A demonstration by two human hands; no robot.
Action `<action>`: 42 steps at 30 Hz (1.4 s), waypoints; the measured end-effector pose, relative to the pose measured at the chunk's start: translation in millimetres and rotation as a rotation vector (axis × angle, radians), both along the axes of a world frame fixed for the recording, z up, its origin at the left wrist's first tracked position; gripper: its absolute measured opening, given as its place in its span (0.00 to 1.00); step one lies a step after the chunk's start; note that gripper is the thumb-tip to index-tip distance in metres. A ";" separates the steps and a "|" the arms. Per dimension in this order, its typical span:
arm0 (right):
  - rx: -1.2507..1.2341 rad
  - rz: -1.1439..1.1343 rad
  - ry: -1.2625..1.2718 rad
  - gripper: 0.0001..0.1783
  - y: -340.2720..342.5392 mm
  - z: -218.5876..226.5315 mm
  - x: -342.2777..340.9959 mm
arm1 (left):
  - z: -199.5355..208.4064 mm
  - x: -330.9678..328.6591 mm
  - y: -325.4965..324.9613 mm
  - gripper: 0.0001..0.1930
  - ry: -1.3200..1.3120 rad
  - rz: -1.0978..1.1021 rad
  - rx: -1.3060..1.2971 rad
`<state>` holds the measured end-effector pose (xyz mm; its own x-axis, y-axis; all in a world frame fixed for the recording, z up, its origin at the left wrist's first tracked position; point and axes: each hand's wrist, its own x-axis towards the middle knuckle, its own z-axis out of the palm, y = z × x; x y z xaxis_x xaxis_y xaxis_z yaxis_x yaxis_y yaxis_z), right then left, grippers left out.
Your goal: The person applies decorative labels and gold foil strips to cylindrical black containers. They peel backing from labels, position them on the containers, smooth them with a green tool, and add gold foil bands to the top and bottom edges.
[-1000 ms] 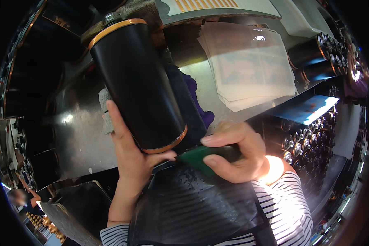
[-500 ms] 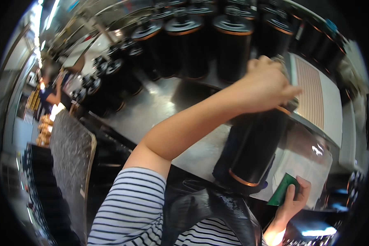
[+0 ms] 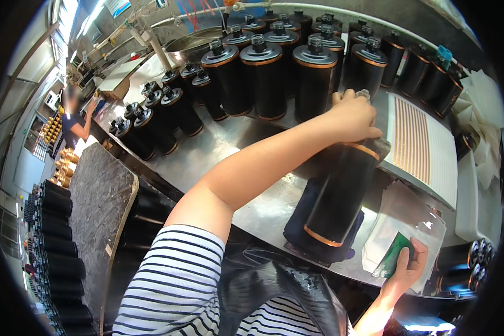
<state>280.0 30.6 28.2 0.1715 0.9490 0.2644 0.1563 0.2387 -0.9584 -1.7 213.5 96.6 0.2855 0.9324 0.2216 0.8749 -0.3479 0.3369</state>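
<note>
A black cylindrical bottle with copper-coloured bands leans away from me on a folded dark blue cloth. My left hand reaches across from the left, its fingers closed around the bottle's neck end, which it mostly hides. Low on the right, my right hand pinches a green, flat, flexible scraper between thumb and fingers. The scraper is over thin translucent sheets on the metal table, beside the bottle's base; whether it touches them I cannot tell.
Several similar black bottles stand along the back of the metal table. Right of the bottle lies a white sheet with copper stripes. A dark board and bottle rows are at left. Another person works farther off.
My view has shifted, so the back bottles show more fully. My left hand stays at the bottle's neck end, and my right hand still holds the green scraper.
</note>
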 end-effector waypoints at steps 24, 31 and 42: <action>-0.165 -0.016 0.042 0.14 36.4 -1.3 6.4 | 80.3 -242.9 -233.6 0.06 -0.114 0.549 0.262; -0.102 -0.014 -0.166 0.13 63.5 2.6 -22.7 | 0.4 -347.7 -159.2 0.08 0.178 0.677 0.316; 0.001 0.182 -0.419 0.16 38.8 63.1 -111.6 | 43.3 -373.4 -280.2 0.13 0.052 0.760 0.592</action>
<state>168.4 69.4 91.3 -0.1195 0.9536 0.2763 0.4857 0.2989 -0.8214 -375.0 -66.7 139.9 -0.3254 0.6139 0.7192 0.9456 0.2163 0.2431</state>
